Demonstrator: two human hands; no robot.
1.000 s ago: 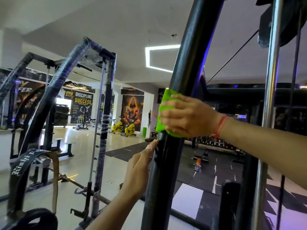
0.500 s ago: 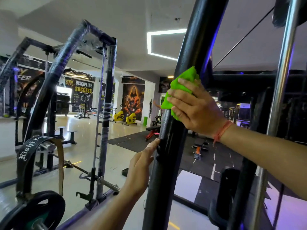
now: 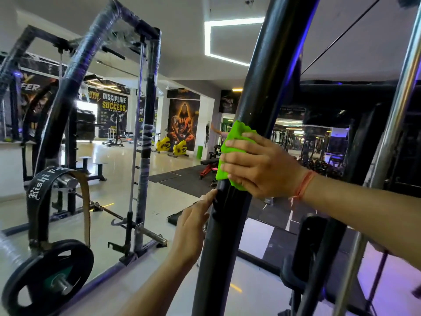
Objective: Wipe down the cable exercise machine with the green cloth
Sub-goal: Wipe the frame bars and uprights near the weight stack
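Right hand [image 3: 262, 165] presses green cloth [image 3: 232, 144] against black post [image 3: 257, 87].

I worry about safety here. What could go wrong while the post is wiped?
1. The left hand touches the post just below the cloth; a downward stroke may hit its fingers.
2. The right hand presses the cloth with flat fingers, so it may slip off.
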